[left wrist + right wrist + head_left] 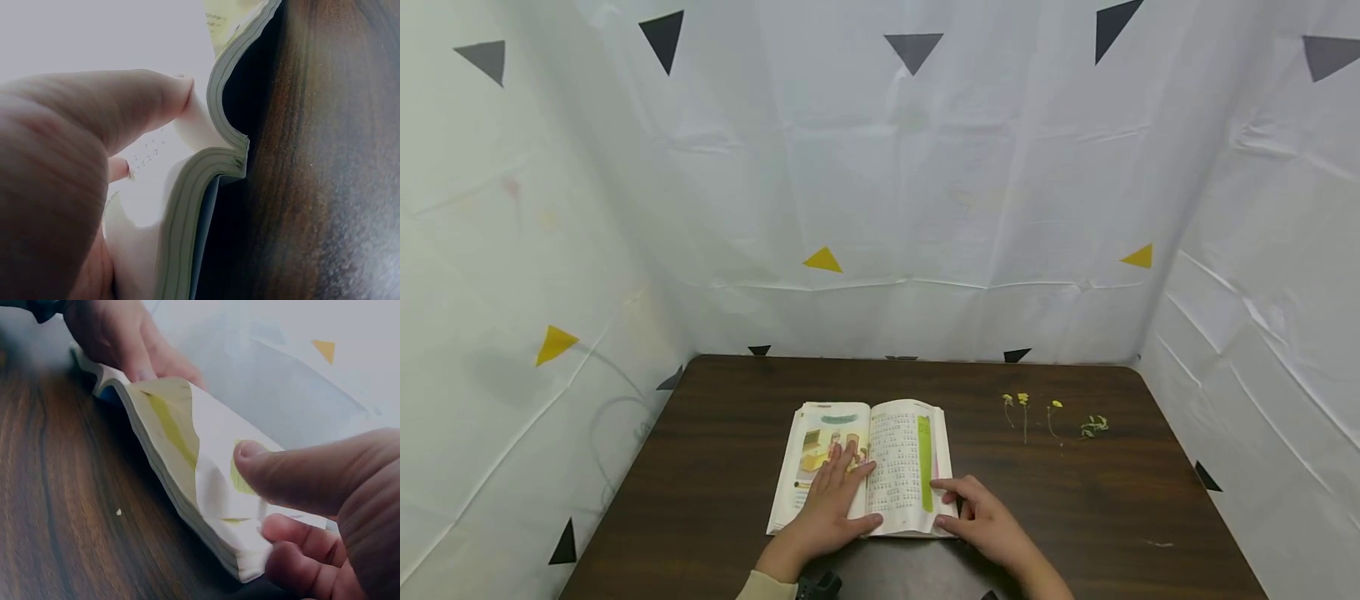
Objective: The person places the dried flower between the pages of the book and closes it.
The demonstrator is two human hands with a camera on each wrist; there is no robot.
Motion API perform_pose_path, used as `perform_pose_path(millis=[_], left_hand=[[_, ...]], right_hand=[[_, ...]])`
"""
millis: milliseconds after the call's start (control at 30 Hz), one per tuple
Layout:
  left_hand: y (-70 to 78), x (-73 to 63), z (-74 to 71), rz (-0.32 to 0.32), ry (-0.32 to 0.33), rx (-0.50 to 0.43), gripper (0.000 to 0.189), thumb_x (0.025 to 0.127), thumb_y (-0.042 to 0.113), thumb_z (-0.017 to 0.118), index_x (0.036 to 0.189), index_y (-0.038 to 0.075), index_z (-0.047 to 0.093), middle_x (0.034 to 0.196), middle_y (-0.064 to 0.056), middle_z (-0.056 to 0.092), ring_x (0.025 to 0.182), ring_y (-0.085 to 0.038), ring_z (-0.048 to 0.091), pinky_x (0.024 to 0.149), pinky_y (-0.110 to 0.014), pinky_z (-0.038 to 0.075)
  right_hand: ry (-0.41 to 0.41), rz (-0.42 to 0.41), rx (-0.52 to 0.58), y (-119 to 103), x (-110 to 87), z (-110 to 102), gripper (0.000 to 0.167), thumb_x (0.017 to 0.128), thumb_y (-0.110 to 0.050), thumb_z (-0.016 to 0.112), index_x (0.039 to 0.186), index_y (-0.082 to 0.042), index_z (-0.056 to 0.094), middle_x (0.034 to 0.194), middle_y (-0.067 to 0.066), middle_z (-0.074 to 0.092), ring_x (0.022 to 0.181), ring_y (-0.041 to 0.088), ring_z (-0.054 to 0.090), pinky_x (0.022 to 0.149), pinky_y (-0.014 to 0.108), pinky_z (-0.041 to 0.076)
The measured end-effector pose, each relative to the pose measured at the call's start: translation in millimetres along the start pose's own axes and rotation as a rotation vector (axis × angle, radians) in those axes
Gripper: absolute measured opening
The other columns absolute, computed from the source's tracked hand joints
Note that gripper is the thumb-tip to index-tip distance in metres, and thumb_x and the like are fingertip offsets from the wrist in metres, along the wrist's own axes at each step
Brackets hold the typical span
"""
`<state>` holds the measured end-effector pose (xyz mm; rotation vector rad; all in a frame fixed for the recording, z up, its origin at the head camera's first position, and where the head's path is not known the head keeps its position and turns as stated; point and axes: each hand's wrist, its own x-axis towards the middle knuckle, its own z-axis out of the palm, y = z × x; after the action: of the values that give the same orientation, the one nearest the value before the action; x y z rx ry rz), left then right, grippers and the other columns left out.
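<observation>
An open book [898,500] lies on the dark wooden table, an illustration on its left page and lines of print beside a green strip on its right page. My left hand [829,510] rests spread over the left page, its thumb pressing near the spine; the left wrist view shows that thumb [144,100] on the paper close to the book's bottom edge. My right hand [988,527] touches the right page's outer side with index finger and thumb apart. In the right wrist view, a page [215,434] bows up from the one beneath, below the right thumb [275,465].
Yellow-flowered stems [1023,408] and a small green sprig [1094,426] lie on the table [1075,508] to the right of the book. White sheeting [925,200] with dark and yellow triangles encloses the back and sides.
</observation>
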<state>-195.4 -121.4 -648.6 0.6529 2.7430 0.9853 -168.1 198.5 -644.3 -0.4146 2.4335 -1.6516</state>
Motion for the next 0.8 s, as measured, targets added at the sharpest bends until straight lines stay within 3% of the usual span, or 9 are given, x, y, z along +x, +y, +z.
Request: perform_pose_path(millis=[267, 467, 567, 633, 733, 800], left_hand=[[0.1, -0.4, 1.7, 0.069, 0.010, -0.021, 0.084, 0.097, 0.057, 0.073, 0.165, 0.017, 0.044, 0.184, -0.020, 0.009, 0.170, -0.051, 0.000, 0.130, -0.076, 0.010], [0.8, -3.5, -4.1, 0.072, -0.009, -0.100, 0.079, 0.094, 0.032, 0.074, 0.165, 0.013, 0.044, 0.183, -0.023, 0.006, 0.169, -0.053, -0.002, 0.128, -0.079, 0.005], [-0.8, -3.6, -4.8, 0.065, -0.010, -0.112, 0.080, 0.091, 0.028, 0.074, 0.165, 0.015, 0.044, 0.184, -0.022, 0.005, 0.169, -0.052, -0.003, 0.127, -0.081, 0.004], [-3.2, -2.6, -2.8, 0.062, -0.001, -0.107, 0.081, 0.091, 0.028, 0.074, 0.165, 0.017, 0.044, 0.184, -0.020, 0.005, 0.169, -0.050, -0.003, 0.128, -0.079, 0.003], [-7.8, -0.8, 1.6, 0.064, 0.021, -0.089, 0.082, 0.090, 0.029, 0.074, 0.166, 0.021, 0.043, 0.185, -0.018, 0.006, 0.170, -0.048, -0.002, 0.129, -0.077, 0.005], [-9.7, -0.4, 4.1, 0.058, 0.029, -0.080, 0.084, 0.089, 0.028, 0.075, 0.166, 0.022, 0.043, 0.185, -0.016, 0.006, 0.171, -0.046, -0.002, 0.130, -0.073, 0.005]], right_hand=[[-0.067, 0.132, 0.239, -16, -7.0, 9, 0.059, 0.106, -0.021, 0.072, 0.160, -0.008, 0.052, 0.146, 0.028, 0.062, 0.072, 0.014, 0.065, 0.066, 0.025, 0.054], [-0.055, 0.227, 0.509, -26, -3.0, 25, 0.071, 0.113, -0.028, 0.060, 0.171, -0.007, 0.026, 0.149, 0.020, 0.062, 0.080, 0.013, 0.063, 0.048, 0.019, 0.044], [-0.067, 0.227, 0.670, -29, -1.8, 32, 0.073, 0.115, -0.028, 0.057, 0.172, -0.003, 0.019, 0.141, 0.013, 0.063, 0.080, 0.009, 0.058, 0.047, 0.018, 0.044], [-0.070, 0.221, 0.737, -29, -1.3, 35, 0.070, 0.115, -0.027, 0.055, 0.171, -0.001, 0.021, 0.127, 0.004, 0.062, 0.075, 0.006, 0.052, 0.047, 0.017, 0.042], [-0.063, 0.228, 0.777, -28, -0.8, 37, 0.062, 0.115, -0.024, 0.053, 0.169, 0.000, 0.031, 0.099, -0.004, 0.054, 0.066, 0.004, 0.043, 0.047, 0.016, 0.037], [-0.066, 0.243, 0.764, -28, -0.7, 39, 0.058, 0.116, -0.024, 0.053, 0.167, -0.002, 0.037, 0.096, -0.003, 0.051, 0.064, 0.004, 0.041, 0.047, 0.016, 0.035]])
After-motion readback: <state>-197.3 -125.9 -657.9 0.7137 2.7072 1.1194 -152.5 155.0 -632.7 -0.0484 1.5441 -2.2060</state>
